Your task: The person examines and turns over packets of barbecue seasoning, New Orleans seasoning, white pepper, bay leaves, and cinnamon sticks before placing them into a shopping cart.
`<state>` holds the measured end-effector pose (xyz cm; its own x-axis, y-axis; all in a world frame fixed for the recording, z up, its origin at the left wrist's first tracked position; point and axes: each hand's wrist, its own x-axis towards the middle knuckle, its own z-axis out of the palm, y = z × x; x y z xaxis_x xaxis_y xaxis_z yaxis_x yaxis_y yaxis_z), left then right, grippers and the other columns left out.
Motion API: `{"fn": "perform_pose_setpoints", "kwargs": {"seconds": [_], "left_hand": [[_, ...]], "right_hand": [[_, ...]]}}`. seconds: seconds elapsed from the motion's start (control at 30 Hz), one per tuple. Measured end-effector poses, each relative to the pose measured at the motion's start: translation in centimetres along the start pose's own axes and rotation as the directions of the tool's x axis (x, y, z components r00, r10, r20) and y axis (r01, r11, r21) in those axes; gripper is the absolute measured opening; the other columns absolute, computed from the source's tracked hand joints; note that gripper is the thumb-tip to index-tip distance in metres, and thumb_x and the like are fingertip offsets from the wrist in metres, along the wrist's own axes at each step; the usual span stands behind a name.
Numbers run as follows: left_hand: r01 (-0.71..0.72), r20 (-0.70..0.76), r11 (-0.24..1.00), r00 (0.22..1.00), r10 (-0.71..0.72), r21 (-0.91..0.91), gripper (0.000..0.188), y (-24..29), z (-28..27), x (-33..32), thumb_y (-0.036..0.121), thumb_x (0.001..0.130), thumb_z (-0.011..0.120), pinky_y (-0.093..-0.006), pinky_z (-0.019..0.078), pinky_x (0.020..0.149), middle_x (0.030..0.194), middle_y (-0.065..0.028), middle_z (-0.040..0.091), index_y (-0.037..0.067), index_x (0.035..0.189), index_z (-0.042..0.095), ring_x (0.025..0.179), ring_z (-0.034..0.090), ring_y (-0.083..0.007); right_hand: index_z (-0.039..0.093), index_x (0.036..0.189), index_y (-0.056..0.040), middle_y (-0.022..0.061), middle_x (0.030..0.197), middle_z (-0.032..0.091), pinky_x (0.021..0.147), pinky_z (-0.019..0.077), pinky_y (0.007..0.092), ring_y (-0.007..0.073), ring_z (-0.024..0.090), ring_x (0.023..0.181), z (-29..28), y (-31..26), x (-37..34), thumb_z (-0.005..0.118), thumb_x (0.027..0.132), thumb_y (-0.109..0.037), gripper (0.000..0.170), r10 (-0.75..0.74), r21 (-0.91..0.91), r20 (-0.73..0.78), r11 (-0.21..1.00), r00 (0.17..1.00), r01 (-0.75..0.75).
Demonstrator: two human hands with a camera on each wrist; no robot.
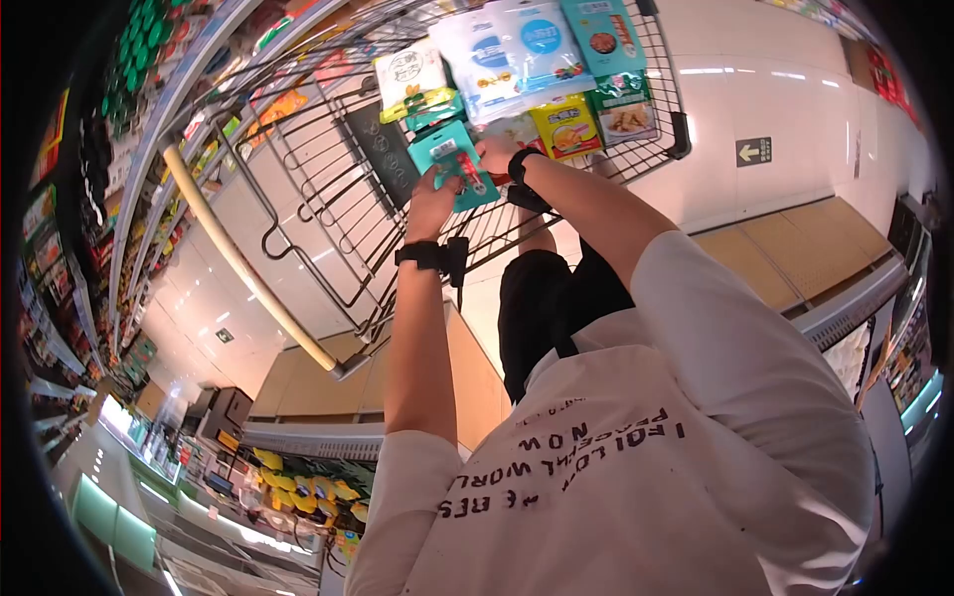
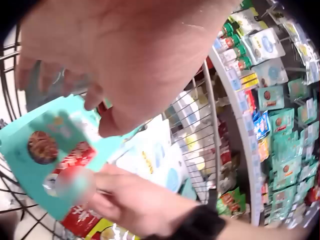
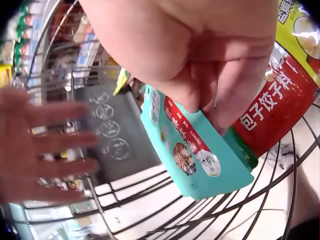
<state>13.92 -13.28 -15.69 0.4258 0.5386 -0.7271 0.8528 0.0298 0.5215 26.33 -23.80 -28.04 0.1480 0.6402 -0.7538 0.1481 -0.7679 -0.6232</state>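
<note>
Pinching the teal packet (image 1: pixel 452 157) with bent fingers of the right hand (image 1: pixel 500 159), at upper centre of the head view. Seen tilted over the wire of the cart (image 1: pixel 248 273); cannot tell whether resting on it. Holding the left hand (image 1: pixel 430 211) near the left edge, with fingers straight and spread apart in the right wrist view; cannot tell whether touching. Having white bags (image 1: pixel 512 65) above, a yellow bag (image 1: pixel 568 127) at upper right, a red item (image 3: pixel 272 107) just beside.

Arrow sign (image 1: pixel 753 151) on pale floor (image 1: pixel 735 109), near tan boards (image 1: pixel 795 253); green-capped bottles (image 2: pixel 231 42) along shelf edge (image 2: pixel 246 150).
</note>
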Motion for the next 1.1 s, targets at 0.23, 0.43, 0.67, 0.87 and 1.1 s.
{"fn": "perform_pose_setpoints", "kwargs": {"seconds": [0.23,0.43,0.67,0.87,1.1], "left_hand": [[-0.410,-0.421,0.897,0.793,0.440,0.165,0.030,8.5,-10.8,-10.4,0.011,0.086,0.055,-0.0367,0.0346,0.101,0.138,-0.0171,0.043,0.007,0.116,0.060,0.126,0.041,-0.0280],[-0.156,-0.772,0.910,0.486,0.410,0.385,0.055,5.5,-19.7,-13.7,0.017,0.085,0.056,-0.0451,0.0272,0.106,0.137,-0.0250,0.038,0.002,0.134,0.038,0.127,0.036,-0.0394],[0.159,-0.837,0.948,0.524,0.156,0.277,0.070,1.6,-18.7,-11.7,0.034,0.079,0.059,-0.0446,0.0444,0.084,0.114,-0.0196,0.053,0.008,0.139,0.033,0.100,0.054,-0.0364],[0.186,-0.894,0.932,0.390,0.220,0.310,0.072,2.6,-17.9,-11.2,0.030,0.073,0.062,-0.0435,0.0449,0.073,0.104,-0.0129,0.055,0.011,0.137,0.036,0.089,0.055,-0.0309],[0.177,-0.870,0.919,0.423,0.251,0.351,0.078,5.3,-15.2,-12.1,0.028,0.068,0.065,-0.0449,0.0441,0.075,0.103,-0.0123,0.053,0.011,0.138,0.034,0.091,0.054,-0.0313]], "right_hand": [[0.066,0.095,0.0035,0.0258,0.100,0.063,0.084,0.0482,0.0414,0.0352,0.062,0.097,1.4,-2.5,-0.5,0.056,0.077,-0.029,0.039,0.006,-0.496,0.167,0.864,0.986,0.079],[0.064,0.088,-0.0029,0.0172,0.083,0.067,0.069,0.0511,0.0411,0.0306,0.066,0.077,-1.3,1.4,-2.7,0.050,0.081,-0.029,0.030,0.077,-0.525,0.271,0.847,0.959,0.081],[0.066,0.107,-0.0120,0.0107,0.108,0.065,0.090,0.0426,0.0411,0.0298,0.058,0.103,-8.3,-1.8,-16.4,0.050,0.085,-0.041,0.040,0.061,-0.622,0.317,0.767,0.947,0.159],[0.060,0.116,-0.0122,0.0115,0.112,0.063,0.090,0.0430,0.0400,0.0293,0.058,0.105,-9.4,0.2,-20.7,0.050,0.084,-0.041,0.044,0.133,-0.593,0.202,0.805,0.970,0.013],[0.059,0.118,-0.0123,0.0125,0.115,0.061,0.090,0.0427,0.0387,0.0254,0.057,0.107,-12.2,0.0,-19.9,0.050,0.083,-0.041,0.047,0.094,-0.514,0.152,0.858,0.984,-0.002]]}}
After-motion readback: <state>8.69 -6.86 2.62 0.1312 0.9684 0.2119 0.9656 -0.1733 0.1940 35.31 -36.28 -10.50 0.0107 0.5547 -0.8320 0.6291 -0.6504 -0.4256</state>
